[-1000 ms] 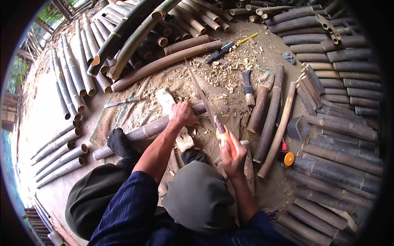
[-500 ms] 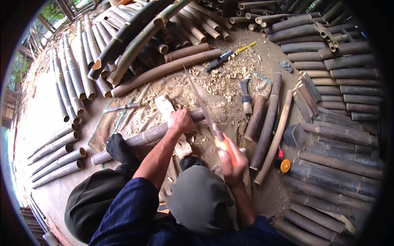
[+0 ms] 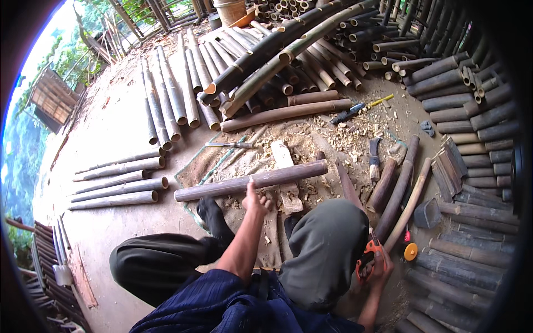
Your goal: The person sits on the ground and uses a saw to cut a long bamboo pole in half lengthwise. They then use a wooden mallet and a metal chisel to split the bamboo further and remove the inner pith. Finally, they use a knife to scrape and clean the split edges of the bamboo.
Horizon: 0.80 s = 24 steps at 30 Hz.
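A: Biggest first?

B: Along the right side, dark stacked bamboo sections. Upper left, on pale ground, bamboo poles in a row, side by side. Upper centre, one long dark bamboo pole, slanting over others.

A: Nearer in?

B: Bent legs in dark trousers, knees apart. Beyond the feet, mid-floor, a brown bamboo culm, crosswise, right end a little farther off. Under its right half, touching, a pale wooden block.

A: Saw?

B: Handsaw right of the culm, blade tip just beside the cut end, middle hidden behind the right knee. Orange handle low at right.

A: Hands?

B: Right hand closed round that handle, fingers wrapped. Left hand before the culm: index straight out, tip at the near face, other fingers loosely bent, gripping nothing visible. Fingertip contact: cannot tell.

A: Smaller pieces?

B: Slim knife beyond the culm, left of the block. Grey squarish container off right; near it, a round orange-yellow disc. Smallest, wood chips, scattered beyond the culm.
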{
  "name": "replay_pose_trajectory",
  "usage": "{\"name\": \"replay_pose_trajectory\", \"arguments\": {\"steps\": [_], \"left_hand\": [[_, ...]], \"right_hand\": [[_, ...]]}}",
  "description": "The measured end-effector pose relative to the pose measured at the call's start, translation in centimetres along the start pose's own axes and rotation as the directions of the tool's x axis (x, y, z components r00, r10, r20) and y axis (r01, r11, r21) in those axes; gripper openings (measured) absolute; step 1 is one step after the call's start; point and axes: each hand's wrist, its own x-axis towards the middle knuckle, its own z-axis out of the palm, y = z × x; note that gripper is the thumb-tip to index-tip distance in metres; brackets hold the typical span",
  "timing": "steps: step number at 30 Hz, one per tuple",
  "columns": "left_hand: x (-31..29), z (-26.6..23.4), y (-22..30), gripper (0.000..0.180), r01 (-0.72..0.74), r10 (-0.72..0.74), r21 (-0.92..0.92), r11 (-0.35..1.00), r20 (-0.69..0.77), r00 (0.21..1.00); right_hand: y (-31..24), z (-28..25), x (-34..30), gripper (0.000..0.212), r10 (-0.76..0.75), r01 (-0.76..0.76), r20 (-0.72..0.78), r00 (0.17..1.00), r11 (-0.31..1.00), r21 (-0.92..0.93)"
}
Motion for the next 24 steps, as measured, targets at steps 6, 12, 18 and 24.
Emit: {"name": "replay_pose_trajectory", "arguments": {"steps": [6,12,18,24], "left_hand": [[2.6,2.7,3.8,0.05,-0.21,0.231,-0.262,0.942,0.052,0.971],[-13.0,6.9,18.2,0.064,-0.601,0.68,-0.442,0.666,0.691,0.245],[-14.5,7.6,24.3,0.048,-0.992,0.56,0.046,0.116,0.822,0.104],[1.5,0.8,13.1,0.044,-0.827,0.202,0.322,-0.46,0.945,0.256]], "right_hand": [[-1.5,-1.9,2.5,0.045,0.001,0.002,0.03,1.0,0.995,-0.098],[-5.2,-0.5,1.5,0.04,0.056,-0.056,-0.004,0.998,0.989,-0.14],[-4.2,-1.1,2.6,0.041,0.102,-0.103,-0.044,0.994,0.995,-0.015],[-1.7,-3.5,4.5,0.042,0.059,-0.058,0.012,0.998,0.996,-0.066]]}}
